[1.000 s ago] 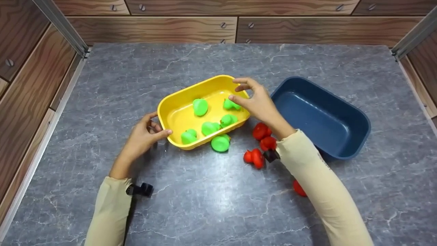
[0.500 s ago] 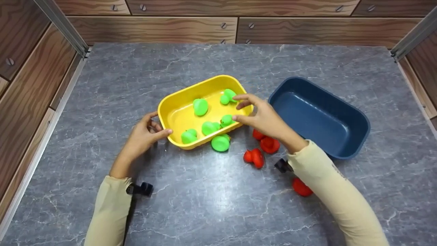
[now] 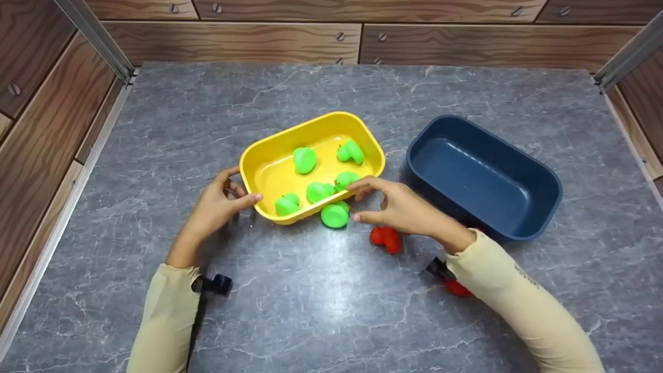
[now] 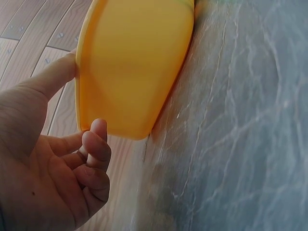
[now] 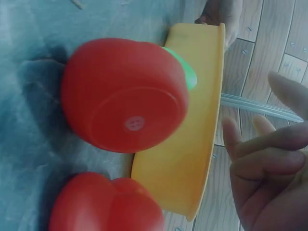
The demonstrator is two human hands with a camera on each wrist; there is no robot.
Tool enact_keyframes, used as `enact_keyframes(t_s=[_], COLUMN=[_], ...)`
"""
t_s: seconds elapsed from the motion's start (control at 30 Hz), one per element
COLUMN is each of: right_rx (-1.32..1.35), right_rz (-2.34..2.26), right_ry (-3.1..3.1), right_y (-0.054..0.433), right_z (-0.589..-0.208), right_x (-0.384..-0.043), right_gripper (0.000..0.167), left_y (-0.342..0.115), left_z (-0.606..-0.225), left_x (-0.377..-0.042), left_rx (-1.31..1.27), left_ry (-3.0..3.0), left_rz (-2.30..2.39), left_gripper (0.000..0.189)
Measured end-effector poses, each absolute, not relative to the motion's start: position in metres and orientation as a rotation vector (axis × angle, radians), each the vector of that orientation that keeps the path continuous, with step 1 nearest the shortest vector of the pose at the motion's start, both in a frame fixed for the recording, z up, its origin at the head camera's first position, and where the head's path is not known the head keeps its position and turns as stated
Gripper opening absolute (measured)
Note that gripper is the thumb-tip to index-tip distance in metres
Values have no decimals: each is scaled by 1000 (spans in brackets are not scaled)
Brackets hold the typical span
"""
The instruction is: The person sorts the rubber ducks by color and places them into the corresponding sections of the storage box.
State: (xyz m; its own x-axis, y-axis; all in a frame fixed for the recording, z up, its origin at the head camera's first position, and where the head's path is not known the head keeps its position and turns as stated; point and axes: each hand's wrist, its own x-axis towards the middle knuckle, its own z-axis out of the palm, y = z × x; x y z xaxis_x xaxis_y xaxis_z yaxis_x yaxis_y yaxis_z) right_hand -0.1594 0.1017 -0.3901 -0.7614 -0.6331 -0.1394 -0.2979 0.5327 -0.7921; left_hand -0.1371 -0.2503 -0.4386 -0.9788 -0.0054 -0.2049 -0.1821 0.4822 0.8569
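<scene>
My left hand [image 3: 213, 210] grips the left end of a yellow plastic tub [image 3: 272, 178], thumb at the rim and fingers around the outside. Several green rubber ducks [image 3: 304, 160] lie inside it. Another green duck [image 3: 335, 215] lies on the table against the tub's near side. Just right of that duck, my right hand [image 3: 399, 207] hovers by the near rim with thumb and fingers apart, holding nothing. A red rubber duck [image 3: 386, 239] lies below this hand. In the right wrist view, a red duck [image 5: 125, 96] shows its round base; in the head view the hand hides others.
A dark blue tub [image 3: 476, 178] with nothing in it stands to the right, angled away. Another red duck [image 3: 457, 288] lies partly under the right sleeve. Wood-patterned panels [image 3: 233, 41] border the grey marbled table [image 3: 290, 311] at the back and sides.
My right hand has moved from the tub's far right corner toward me, down past the near rim. The green duck in that corner has turned and lies free. The left hand stays put.
</scene>
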Motion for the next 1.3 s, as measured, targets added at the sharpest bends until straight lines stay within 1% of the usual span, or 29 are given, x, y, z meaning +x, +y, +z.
enact_keyframes(t_s=[0.27,0.77,1.3], right_rx=[-803,-830,-841], right_rz=[-1080,-857,-780], right_ry=[2295,2359,2382], right_y=[103,93,87], right_z=[-401,-414,-418], right_x=[-162,-170,-169], right_gripper=[47,55,53], left_y=[-249,-249,-249], left_z=[-436,-434,-435], left_x=[-137,-136,-136], left_rx=[-145,-160,-136], left_ry=[2564,2562,2562], left_rz=[1512,1489,1522], left_gripper=[79,82,79])
